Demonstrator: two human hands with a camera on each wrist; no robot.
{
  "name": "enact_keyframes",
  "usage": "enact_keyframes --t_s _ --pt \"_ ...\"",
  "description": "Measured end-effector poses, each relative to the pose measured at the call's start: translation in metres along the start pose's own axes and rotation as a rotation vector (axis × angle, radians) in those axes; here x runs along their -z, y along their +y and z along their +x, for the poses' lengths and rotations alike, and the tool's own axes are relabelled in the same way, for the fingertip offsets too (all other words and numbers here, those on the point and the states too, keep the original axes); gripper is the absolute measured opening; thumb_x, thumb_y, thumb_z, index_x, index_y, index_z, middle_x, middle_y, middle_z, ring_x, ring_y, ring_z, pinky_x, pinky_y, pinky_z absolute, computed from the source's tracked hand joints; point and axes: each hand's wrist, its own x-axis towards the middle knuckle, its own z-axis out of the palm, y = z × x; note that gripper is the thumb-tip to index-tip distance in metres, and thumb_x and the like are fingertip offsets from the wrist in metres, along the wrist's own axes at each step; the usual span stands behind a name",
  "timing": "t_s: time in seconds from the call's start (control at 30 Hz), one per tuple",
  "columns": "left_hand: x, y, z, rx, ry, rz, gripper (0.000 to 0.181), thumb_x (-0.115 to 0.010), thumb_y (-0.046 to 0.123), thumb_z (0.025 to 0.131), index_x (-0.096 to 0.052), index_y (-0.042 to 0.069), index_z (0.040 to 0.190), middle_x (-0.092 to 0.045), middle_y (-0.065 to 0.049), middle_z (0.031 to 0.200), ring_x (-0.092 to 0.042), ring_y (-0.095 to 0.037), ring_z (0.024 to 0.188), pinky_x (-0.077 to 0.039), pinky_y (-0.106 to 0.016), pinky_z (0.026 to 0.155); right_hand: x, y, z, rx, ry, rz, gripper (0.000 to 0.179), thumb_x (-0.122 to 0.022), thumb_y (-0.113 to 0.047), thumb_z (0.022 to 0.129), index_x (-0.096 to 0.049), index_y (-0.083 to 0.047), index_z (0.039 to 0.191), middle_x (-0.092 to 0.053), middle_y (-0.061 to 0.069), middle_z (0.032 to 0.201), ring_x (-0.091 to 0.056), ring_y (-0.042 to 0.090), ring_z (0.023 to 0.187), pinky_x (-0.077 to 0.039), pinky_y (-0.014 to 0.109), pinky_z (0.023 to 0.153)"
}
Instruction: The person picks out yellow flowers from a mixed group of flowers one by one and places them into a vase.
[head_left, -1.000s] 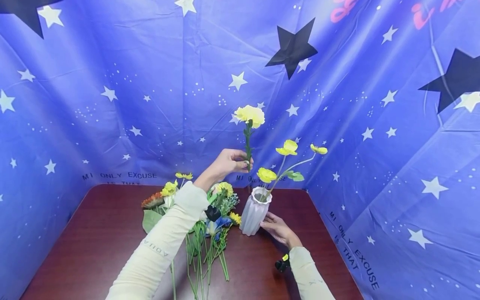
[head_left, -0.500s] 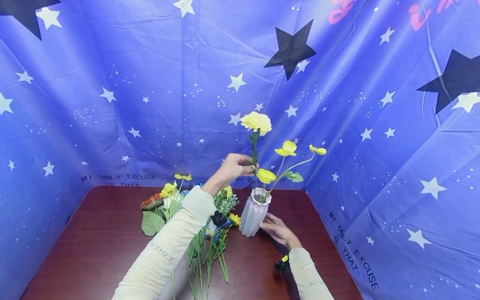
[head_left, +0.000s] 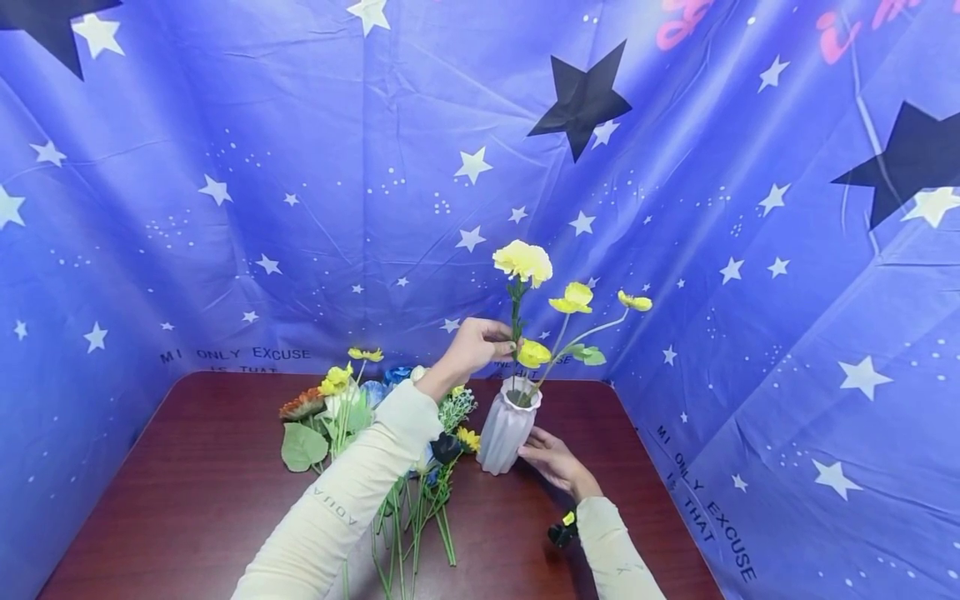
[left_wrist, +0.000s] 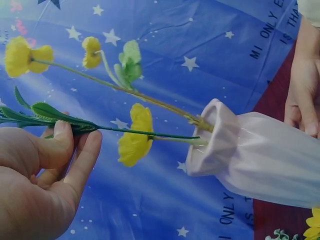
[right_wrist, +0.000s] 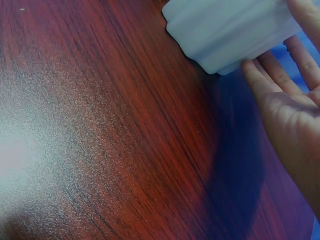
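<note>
My left hand pinches the dark green stem of a pale yellow carnation between thumb and fingers, blossom up. In the left wrist view the tip of the carnation's stem overlaps the mouth of the white fluted vase. Yellow poppies on pale stems stand in that vase, one blossom close beside the carnation's stem. My right hand holds the vase low on its right side; in the right wrist view the fingers lie along the vase wall near its base. The vase leans slightly on the table.
A heap of artificial flowers, with an orange blossom, a big green leaf and long green stems, lies left of the vase on the dark red table. A starry blue cloth hangs behind and at both sides.
My left hand has moved right and down with the carnation, bringing its stem over the vase mouth. The right hand and vase have stayed nearly in place.
</note>
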Motion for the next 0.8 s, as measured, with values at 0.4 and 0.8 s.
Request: enact_keyframes --t_s 0.4,0.8 --pt "-0.005 -0.012 -0.002 0.033 0.048 0.005 0.018 -0.063 -0.012 0.093 -0.068 -0.016 0.110 -0.070 -0.032 0.109 -0.074 -0.039 0.100 -0.065 -0.032 0.085 0.000 0.000 -0.001 -0.021 0.003 -0.013 0.075 -0.050 0.007 0.100 -0.002 0.013 0.157 -0.011 0.042 0.161 -0.052 0.010 0.128 -0.049 0.019 0.108" --pt "-0.010 -0.017 -0.003 0.054 0.155 0.045 0.017 -0.064 -0.011 0.093 -0.069 -0.015 0.109 -0.069 -0.031 0.115 -0.073 -0.040 0.104 -0.065 -0.033 0.086 0.000 -0.001 0.000 -0.003 0.002 -0.020 0.075 -0.052 0.007 0.100 -0.003 0.015 0.156 -0.019 0.041 0.159 -0.054 0.009 0.125 -0.049 0.020 0.108"
